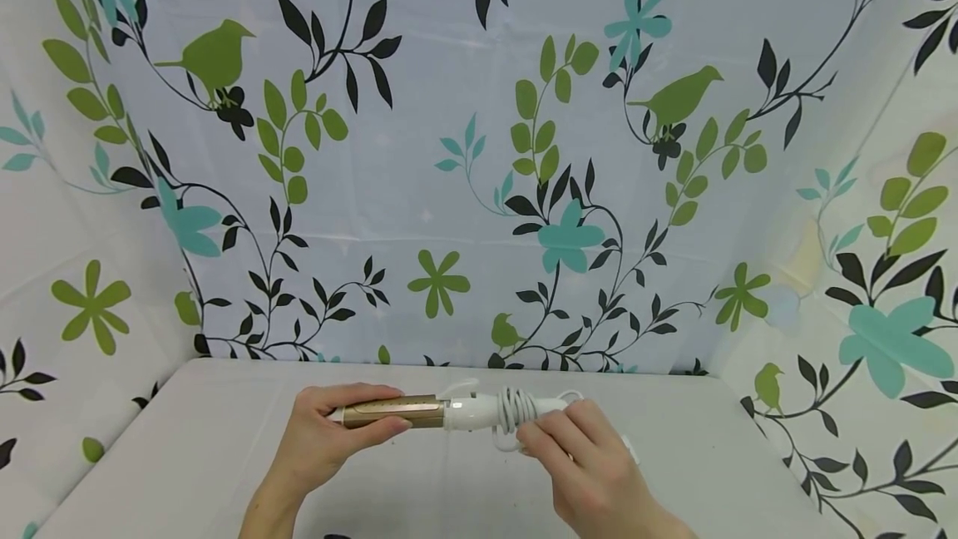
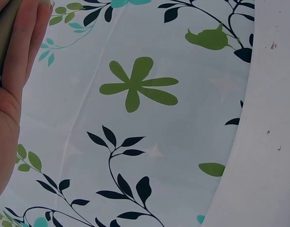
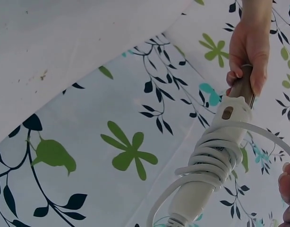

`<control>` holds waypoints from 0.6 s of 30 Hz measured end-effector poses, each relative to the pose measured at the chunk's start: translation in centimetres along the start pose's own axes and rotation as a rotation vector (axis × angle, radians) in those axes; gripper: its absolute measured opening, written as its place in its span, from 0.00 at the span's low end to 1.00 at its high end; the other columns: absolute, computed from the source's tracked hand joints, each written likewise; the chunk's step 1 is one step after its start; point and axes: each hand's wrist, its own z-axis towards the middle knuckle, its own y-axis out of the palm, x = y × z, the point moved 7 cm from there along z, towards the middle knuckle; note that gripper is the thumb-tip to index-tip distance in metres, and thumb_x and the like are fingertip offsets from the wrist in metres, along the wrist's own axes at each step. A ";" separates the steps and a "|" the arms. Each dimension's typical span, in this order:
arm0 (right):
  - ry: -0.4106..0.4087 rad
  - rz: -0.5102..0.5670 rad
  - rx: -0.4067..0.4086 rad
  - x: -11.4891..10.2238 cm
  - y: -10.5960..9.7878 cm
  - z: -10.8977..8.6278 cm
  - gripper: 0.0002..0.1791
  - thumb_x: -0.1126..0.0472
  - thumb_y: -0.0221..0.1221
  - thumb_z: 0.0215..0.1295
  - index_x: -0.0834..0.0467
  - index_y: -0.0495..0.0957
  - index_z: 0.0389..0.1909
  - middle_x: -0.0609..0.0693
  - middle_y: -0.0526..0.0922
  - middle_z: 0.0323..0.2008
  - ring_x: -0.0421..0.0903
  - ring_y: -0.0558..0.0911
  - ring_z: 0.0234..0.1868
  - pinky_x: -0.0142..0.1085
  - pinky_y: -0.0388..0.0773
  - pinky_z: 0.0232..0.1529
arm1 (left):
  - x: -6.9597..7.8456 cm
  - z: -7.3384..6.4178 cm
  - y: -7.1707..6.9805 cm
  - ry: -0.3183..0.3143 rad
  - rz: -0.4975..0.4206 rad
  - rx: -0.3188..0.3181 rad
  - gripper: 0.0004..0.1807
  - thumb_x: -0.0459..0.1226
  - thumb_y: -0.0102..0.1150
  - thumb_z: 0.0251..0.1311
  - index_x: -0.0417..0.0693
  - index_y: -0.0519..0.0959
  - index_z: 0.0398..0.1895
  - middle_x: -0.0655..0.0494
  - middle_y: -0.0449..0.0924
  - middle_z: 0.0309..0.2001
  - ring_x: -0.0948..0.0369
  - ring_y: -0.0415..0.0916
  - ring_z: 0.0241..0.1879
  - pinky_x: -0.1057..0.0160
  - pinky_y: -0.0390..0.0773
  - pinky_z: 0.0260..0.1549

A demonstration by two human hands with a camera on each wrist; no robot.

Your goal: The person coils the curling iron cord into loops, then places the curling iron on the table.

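Note:
A hair straightener (image 1: pixel 467 414) with a gold-brown front half and a white handle is held level above the white table. My left hand (image 1: pixel 322 431) grips its gold-brown end, thumb on the near side and fingers on the far side. White cord (image 3: pixel 216 156) is wound in several turns round the handle. From those turns a loose length runs to my right hand (image 1: pixel 595 460), whose curled fingers pinch the cord beside the handle's end. In the left wrist view only part of the left hand (image 2: pixel 15 71) shows, at the left edge.
The white table (image 1: pixel 441 489) spreads beneath both hands. Behind it hangs a pale cloth (image 1: pixel 419 190) printed with leaves, birds and flowers, and similar cloth lines both sides. A small dark object (image 1: pixel 337 536) shows at the bottom edge of the head view.

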 end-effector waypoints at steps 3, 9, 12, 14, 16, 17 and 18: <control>0.030 -0.001 -0.017 0.1 0.0 0.1 0.16 0.64 0.50 0.77 0.62 0.81 0.29 0.48 0.78 0.26 0.44 0.69 0.28 0.27 0.66 0.30 | 0.1 0.0 0.1 0.005 -0.007 -0.009 0.16 0.25 0.76 0.46 0.40 0.88 0.41 0.56 0.89 0.37 0.61 0.85 0.30 0.60 0.85 0.26; 0.074 -0.001 -0.040 0.5 0.2 0.3 0.17 0.64 0.49 0.78 0.61 0.81 0.29 0.48 0.77 0.27 0.43 0.68 0.28 0.26 0.66 0.30 | 0.0 -0.1 0.1 0.015 -0.015 -0.025 0.16 0.24 0.75 0.46 0.40 0.88 0.41 0.55 0.89 0.38 0.62 0.84 0.30 0.60 0.85 0.25; 0.099 0.031 -0.028 0.9 0.3 0.3 0.16 0.65 0.48 0.78 0.61 0.81 0.30 0.48 0.77 0.28 0.44 0.68 0.29 0.26 0.67 0.30 | 0.2 -0.1 0.1 0.019 -0.015 -0.034 0.16 0.25 0.76 0.46 0.41 0.88 0.41 0.56 0.89 0.38 0.62 0.85 0.30 0.60 0.85 0.25; 0.128 0.068 -0.022 1.2 0.4 0.2 0.16 0.65 0.48 0.78 0.62 0.81 0.31 0.48 0.77 0.29 0.44 0.68 0.30 0.26 0.69 0.31 | 0.3 -0.1 0.1 0.025 -0.014 -0.042 0.16 0.25 0.76 0.46 0.41 0.88 0.41 0.56 0.89 0.38 0.61 0.85 0.30 0.60 0.85 0.26; 0.169 0.099 -0.028 1.7 0.6 0.0 0.16 0.64 0.48 0.78 0.62 0.81 0.32 0.48 0.77 0.30 0.44 0.70 0.32 0.26 0.71 0.33 | 0.4 -0.1 0.1 0.034 -0.006 -0.045 0.16 0.25 0.76 0.46 0.42 0.88 0.40 0.55 0.89 0.38 0.61 0.85 0.30 0.61 0.85 0.26; 0.184 0.113 -0.030 1.9 0.7 0.0 0.16 0.63 0.49 0.78 0.62 0.81 0.33 0.48 0.77 0.30 0.45 0.70 0.33 0.27 0.71 0.33 | 0.3 -0.1 0.1 0.036 -0.003 -0.047 0.16 0.25 0.76 0.46 0.42 0.88 0.40 0.55 0.89 0.38 0.62 0.85 0.30 0.61 0.85 0.26; 0.197 0.121 -0.034 2.1 0.8 -0.1 0.15 0.63 0.49 0.78 0.62 0.81 0.33 0.48 0.77 0.31 0.45 0.70 0.33 0.27 0.72 0.34 | 0.3 -0.1 0.0 0.035 0.000 -0.046 0.16 0.25 0.76 0.45 0.42 0.88 0.40 0.55 0.89 0.37 0.62 0.85 0.30 0.61 0.85 0.26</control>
